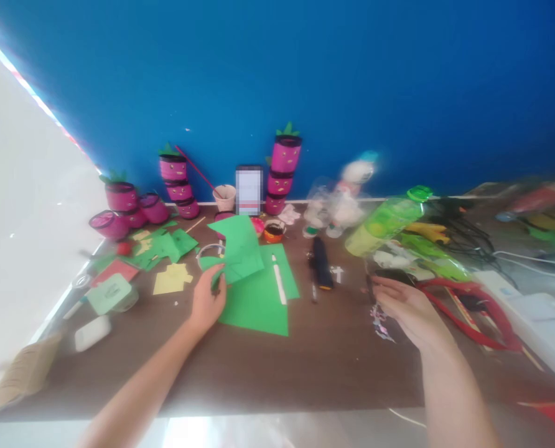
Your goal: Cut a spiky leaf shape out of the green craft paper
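The left hand (209, 298) pinched green paper (242, 252).
Toward the worktop's (305, 373) right edge, the right hand (403, 303) touched a blurred dark object (369, 289), fingers together, grip unclear.

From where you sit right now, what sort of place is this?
Probably a craft workspace, perhaps at home or in a classroom: cut green paper, a white pen and stacked pink cups with faces share the table.
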Motion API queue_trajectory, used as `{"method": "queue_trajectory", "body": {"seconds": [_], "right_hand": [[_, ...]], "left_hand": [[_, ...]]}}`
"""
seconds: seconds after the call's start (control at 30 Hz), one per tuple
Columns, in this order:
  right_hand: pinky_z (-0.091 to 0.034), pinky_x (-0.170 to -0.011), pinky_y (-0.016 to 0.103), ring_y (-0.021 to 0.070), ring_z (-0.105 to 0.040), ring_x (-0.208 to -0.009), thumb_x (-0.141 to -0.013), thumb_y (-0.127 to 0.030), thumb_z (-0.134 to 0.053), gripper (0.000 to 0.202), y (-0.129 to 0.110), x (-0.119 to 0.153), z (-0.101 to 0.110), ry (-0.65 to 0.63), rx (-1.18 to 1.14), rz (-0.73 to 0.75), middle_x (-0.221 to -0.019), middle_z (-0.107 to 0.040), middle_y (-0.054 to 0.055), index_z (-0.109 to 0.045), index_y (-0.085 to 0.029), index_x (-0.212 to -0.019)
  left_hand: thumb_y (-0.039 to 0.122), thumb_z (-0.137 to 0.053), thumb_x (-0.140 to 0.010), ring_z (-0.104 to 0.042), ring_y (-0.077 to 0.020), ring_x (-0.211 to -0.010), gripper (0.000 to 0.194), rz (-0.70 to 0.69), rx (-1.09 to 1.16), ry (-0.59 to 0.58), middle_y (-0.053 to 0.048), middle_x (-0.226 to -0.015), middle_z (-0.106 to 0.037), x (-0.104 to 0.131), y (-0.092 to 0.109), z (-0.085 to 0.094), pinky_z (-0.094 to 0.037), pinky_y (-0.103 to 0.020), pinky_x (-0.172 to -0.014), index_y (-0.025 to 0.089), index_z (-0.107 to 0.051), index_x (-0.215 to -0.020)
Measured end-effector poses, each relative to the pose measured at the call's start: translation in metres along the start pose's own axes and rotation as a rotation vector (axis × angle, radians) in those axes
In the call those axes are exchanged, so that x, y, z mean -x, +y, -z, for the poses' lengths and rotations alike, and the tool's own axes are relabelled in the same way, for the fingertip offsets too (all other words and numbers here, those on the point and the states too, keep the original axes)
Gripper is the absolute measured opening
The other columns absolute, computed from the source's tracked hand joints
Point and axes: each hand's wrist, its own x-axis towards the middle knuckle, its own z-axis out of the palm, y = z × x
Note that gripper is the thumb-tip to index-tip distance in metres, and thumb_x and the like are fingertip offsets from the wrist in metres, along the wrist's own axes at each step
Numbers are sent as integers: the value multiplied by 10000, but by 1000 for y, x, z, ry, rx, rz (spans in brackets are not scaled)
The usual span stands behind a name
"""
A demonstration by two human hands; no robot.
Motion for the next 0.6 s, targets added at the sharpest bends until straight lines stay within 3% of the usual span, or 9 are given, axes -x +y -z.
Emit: {"method": "queue_trajectory", "body": {"seconds": [0.13, 0.3, 0.37, 0.43, 0.6], "right_hand": [[-423, -408, 216, 157, -617, -612, -493, -273, -777, 483, -1, -2, -14, 11, -208, 89, -769, -658, 7, -588, -235, -936], [-492, -539, 258, 204, -632, -790, -564, -357, -770, 453, -6, 1, -31, 47, -162, 267, -823, -672, 33, -560, -263, -954], [-493, -552, 279, 208, -630, -766, -600, -388, -748, 444, -11, 6, -39, 15, -98, 314, -835, -674, 38, -541, -273, -976], [-485, -578, 284, 191, -618, -705, -642, -403, -719, 418, -16, 12, -53, -124, -22, 363, -739, -653, 23, -544, -252, -990], [-416, -555, 259, 117, -498, -520, -791, -461, -560, 331, -24, 22, -109, -758, 45, 363, -529, -513, -35, -566, -175, -958]], "left_hand": [[264, -439, -858, -608, -190, -981, 256, -10, 0, 7, -125, -1088, -568, 0, -2, 0, -577, -276, -702, 169, -514, -1083], [296, -452, -856, -602, -202, -992, 268, 23, 33, 26, -128, -1101, -559, 0, 0, 0, -572, -273, -669, 164, -507, -1083], [306, -468, -846, -601, -207, -986, 273, 45, 43, 49, -129, -1096, -557, 0, 3, 1, -568, -279, -661, 167, -503, -1079], [307, -492, -831, -594, -210, -986, 273, 44, 29, 101, -128, -1076, -561, -1, 8, 2, -561, -296, -689, 166, -503, -1065], [290, -526, -806, -560, -206, -1012, 249, -5, -54, 314, -111, -1018, -560, -6, 19, 8, -456, -381, -909, 169, -502, -1022]]}}
